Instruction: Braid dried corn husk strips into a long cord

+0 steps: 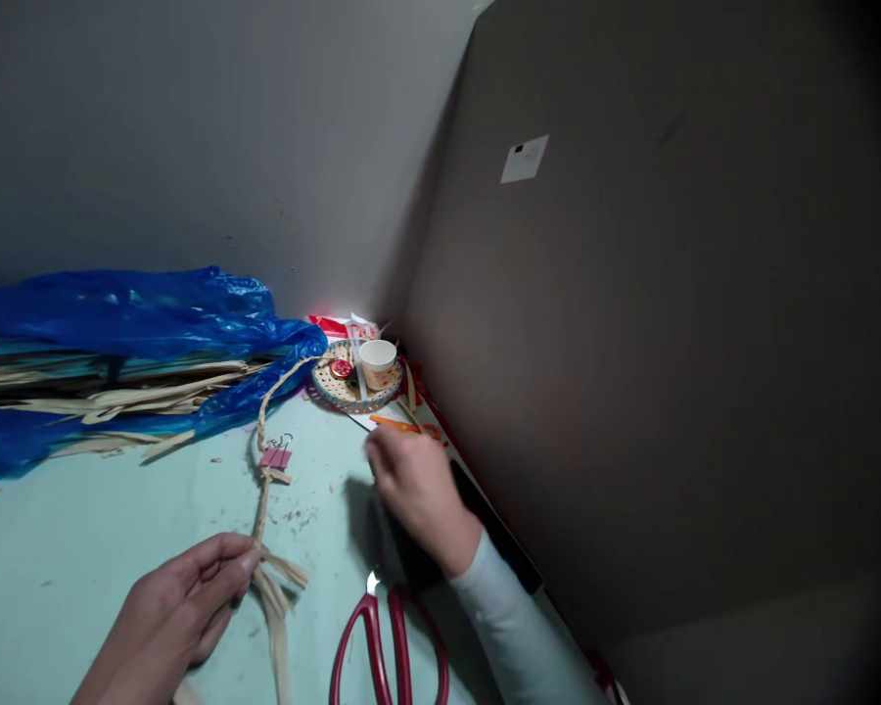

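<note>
Head view: worktop [80, 529] pale green, set in a corner with a grey wall behind and a brown board on the right.
Landmark: braided straw rope [262, 460], running from the woven tray down toward the near edge.
Left hand [180, 607]: at the near end of the rope, fingers [235, 563] pinched narrow on the braid just above its loose flat strands.
Right hand [415, 485]: right of the rope, well apart from it, back of the hand up, pale blue sleeve; fingers curled under and blurred, cannot tell whether they hold anything.
Pink binder clip [276, 455]: clamped on the rope about midway along it.
Woven tray [330, 384]: at the far end of the rope, touching it; white paper cup [378, 363] stands in it.
Orange scissors [403, 425]: just beyond the right hand, partly hidden by it.
Red scissors [389, 646]: right of the rope's loose end, near edge, handles toward the camera.
Blue plastic sheet [132, 318]: left of the rope, over a pile of straw strips [117, 397].
</note>
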The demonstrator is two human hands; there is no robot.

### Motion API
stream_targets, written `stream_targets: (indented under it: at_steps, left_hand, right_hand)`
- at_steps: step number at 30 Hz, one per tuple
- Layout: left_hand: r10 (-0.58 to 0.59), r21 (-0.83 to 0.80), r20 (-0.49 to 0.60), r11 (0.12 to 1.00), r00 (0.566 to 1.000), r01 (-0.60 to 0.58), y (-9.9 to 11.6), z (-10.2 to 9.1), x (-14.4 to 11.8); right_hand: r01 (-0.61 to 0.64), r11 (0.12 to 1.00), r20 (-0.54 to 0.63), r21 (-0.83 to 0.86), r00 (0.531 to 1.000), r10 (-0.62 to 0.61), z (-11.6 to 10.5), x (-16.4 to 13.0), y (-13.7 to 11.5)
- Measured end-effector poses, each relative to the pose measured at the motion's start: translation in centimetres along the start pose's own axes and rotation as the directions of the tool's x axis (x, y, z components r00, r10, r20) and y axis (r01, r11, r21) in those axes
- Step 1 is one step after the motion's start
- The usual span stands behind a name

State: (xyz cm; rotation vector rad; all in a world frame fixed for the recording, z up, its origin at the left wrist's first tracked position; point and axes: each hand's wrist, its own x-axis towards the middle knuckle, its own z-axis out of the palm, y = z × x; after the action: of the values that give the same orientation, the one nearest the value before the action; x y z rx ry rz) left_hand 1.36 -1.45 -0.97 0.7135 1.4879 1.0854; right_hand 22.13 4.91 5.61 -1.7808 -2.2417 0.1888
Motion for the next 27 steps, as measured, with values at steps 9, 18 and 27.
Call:
stream_targets:
  at_steps: [9, 18, 27]
  left_hand:
    - [-0.032, -0.025, 0.106, 0.999, 0.994, 0.035, 0.4, -0.4, 0.1]
    - [0.044, 0.019, 0.138, 0.999, 0.989, -0.047, 1.4, 0.1, -0.7]
    - [0.074, 0.003, 0.186, 0.997, 0.980, -0.076, 0.3, -0.6, 0.2]
  right_hand:
    - [-0.282, 0.957, -0.015, -0.064, 0.959, 0.281, 0.2, 1.9, 6.3]
    - [0.100, 0.447, 0.026, 0.889, 0.963, -0.268, -2.8, 0.1, 3.0]
    - [0.476, 0.711, -0.342, 0.518, 0.877, -0.338, -2.9, -1.8, -0.5]
